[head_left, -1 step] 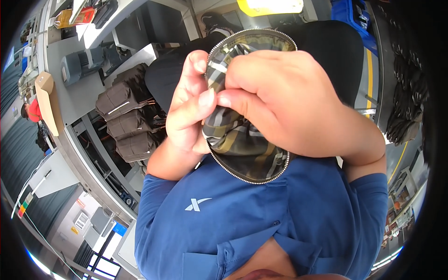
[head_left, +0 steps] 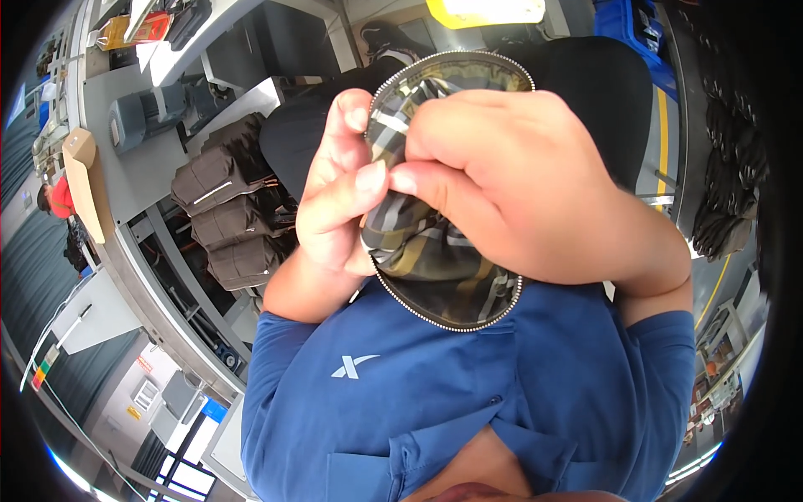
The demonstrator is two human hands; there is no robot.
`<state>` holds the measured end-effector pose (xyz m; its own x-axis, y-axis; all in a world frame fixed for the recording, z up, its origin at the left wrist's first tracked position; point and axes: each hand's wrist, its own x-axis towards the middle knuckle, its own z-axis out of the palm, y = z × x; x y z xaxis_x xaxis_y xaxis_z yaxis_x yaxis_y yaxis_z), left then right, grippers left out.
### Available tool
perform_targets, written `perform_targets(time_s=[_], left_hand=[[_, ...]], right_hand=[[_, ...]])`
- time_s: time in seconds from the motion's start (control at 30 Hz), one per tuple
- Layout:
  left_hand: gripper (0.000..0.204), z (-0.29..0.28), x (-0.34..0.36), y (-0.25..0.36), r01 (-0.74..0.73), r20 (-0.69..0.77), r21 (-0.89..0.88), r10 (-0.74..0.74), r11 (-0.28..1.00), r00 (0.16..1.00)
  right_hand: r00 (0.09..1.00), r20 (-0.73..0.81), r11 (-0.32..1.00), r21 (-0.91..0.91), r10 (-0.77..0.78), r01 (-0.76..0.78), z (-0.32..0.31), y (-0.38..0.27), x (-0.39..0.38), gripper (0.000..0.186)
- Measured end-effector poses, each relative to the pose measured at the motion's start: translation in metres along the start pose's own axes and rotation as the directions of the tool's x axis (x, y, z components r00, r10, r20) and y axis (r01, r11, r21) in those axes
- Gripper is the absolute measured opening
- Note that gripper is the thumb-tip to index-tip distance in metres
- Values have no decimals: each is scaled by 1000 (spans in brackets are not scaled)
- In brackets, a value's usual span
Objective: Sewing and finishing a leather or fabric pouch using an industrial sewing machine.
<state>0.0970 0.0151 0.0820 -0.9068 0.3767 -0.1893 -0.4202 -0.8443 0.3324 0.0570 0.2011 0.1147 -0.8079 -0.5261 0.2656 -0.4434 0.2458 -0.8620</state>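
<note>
A dark pouch with a plaid lining (head_left: pixel 418 255) is held up in front of my chest, its mouth spread wide. The toothed zip edge (head_left: pixel 443 325) runs in an oval round the opening. My left hand (head_left: pixel 326 205) grips the pouch's left side, thumb over the rim and fingers behind. Inside the mouth, my right hand (head_left: pixel 523 184) pinches the lining between thumb and curled fingers, close to the left thumb. Folds of lining bunch up beneath the pinch. The right hand covers the pouch's right side, and whatever lies under its fingertips is hidden.
Several dark brown fabric bags (head_left: pixel 230 201) are stacked left of my legs. Beyond them are a grey motor (head_left: pixel 138 117) and a cardboard piece (head_left: pixel 92 188). A blue crate (head_left: pixel 631 38) stands at the far right, near a heap of dark items (head_left: pixel 728 167). A person in red (head_left: pixel 60 199) is far left.
</note>
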Motion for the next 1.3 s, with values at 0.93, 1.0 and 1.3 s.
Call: perform_targets(time_s=[0.93,1.0,1.3], left_hand=[[52,-3,3,7,-27,33,-304,39,952,999],[52,-3,1,8,-22,18,-303,29,953,999],[54,-1,-2,5,0,-26,-248,-6,969,1000]], right_hand=[[954,293,910,-377,-61,174,-37,-37,-30,40],[935,345,882,-410,-85,232,-36,-36,-31,39],[905,424,934,-308,-33,178,-30,-30,-28,29]])
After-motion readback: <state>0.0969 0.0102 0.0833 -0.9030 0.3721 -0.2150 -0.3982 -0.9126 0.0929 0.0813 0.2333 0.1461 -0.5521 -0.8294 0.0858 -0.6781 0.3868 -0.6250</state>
